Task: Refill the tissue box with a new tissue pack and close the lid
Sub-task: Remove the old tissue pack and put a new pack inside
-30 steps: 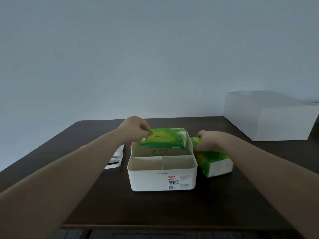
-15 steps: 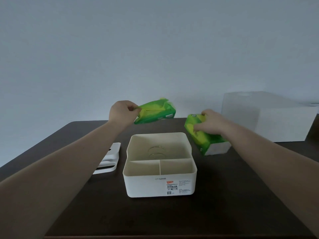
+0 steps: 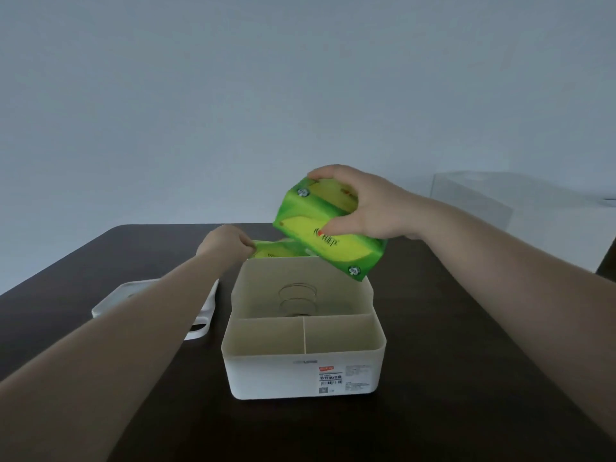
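Note:
A white tissue box [image 3: 300,375] stands open on the dark table, with a bare spring [image 3: 297,300] in its rear compartment and two small front compartments. My right hand [image 3: 370,205] grips a full green tissue pack [image 3: 325,233], tilted in the air above the box's far right corner. My left hand [image 3: 226,243] pinches a flat, empty green wrapper [image 3: 275,250] just behind the box's far rim. The white lid [image 3: 206,311] lies on the table left of the box, partly hidden by my left forearm.
A large translucent white container [image 3: 483,201] sits at the table's far right. The dark table [image 3: 466,378] stretches around the box, its far edge behind my hands. A pale wall fills the background.
My right hand has lifted the full pack from the table right of the box up over the box's far right corner. My left hand has lowered the empty wrapper behind the box.

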Demonstrator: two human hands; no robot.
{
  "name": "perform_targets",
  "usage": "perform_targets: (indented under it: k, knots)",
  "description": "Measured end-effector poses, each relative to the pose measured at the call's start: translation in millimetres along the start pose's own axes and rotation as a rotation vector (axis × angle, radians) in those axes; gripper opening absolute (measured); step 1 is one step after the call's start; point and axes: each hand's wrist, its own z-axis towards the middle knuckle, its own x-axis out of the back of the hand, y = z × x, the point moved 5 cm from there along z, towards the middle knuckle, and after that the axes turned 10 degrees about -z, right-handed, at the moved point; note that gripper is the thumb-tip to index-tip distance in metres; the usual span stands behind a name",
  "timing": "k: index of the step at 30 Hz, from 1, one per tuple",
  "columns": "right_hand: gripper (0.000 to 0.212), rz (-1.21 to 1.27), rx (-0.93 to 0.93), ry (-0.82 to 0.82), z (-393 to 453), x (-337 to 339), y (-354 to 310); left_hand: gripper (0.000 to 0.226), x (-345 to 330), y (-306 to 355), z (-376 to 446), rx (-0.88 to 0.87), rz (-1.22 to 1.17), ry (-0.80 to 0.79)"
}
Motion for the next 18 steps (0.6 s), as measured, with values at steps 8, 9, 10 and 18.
perform_targets:
  k: [8, 9, 10, 18]
  knots:
    - [0.077, -0.263, 0.222, -0.335, 8.0, -52.3, -25.4, 0.039, -18.6, -19.1, 9.5, -0.021, -0.003, -0.143]
    - [0.077, -0.29, 0.234, -0.374, 8.0, -57.6, -26.1, 0.039, -19.8, -20.6, 9.7, -0.029, 0.0, -0.16]
    - [0.077, -0.313, 0.246, -0.406, 7.8, -62.5, -26.4, 0.036, -21.0, -21.7, 9.2, -0.03, -0.002, -0.173]
    - [0.083, -0.466, 0.259, -0.518, 9.8, -83.8, -24.0, 0.045, -13.2, -27.9, 3.8, -0.041, -0.153, -0.154]
